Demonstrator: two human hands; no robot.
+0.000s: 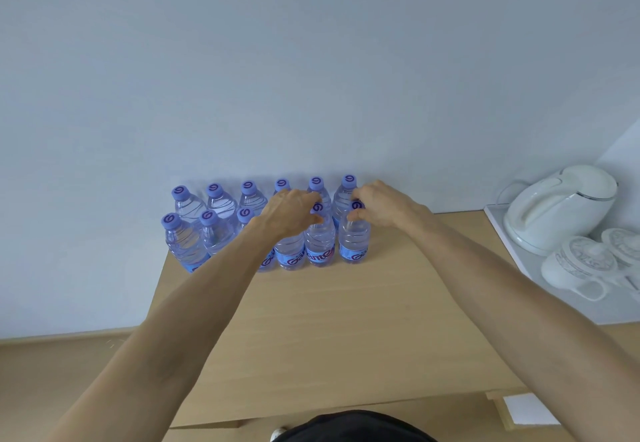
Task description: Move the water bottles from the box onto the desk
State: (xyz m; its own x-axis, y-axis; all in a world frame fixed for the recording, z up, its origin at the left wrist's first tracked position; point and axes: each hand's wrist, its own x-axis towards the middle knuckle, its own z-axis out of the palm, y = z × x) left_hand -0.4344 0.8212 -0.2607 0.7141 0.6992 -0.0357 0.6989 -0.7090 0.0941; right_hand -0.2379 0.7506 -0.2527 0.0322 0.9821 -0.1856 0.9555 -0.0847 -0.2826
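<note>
Left hand gripping bottle, right hand pinching cap

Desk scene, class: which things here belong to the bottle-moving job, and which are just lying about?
Belongs to the job:
water bottles in two rows
desk
left hand and right hand, each on a front-row bottle

Just lying about:
white kettle
glass cups
white tray

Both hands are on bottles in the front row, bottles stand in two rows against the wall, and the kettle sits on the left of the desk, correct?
Not quite: the head view shows the kettle on the right, on a white tray. The rest holds: the left hand and right hand grip front-row bottles, and two rows stand on the desk against the wall.
</note>
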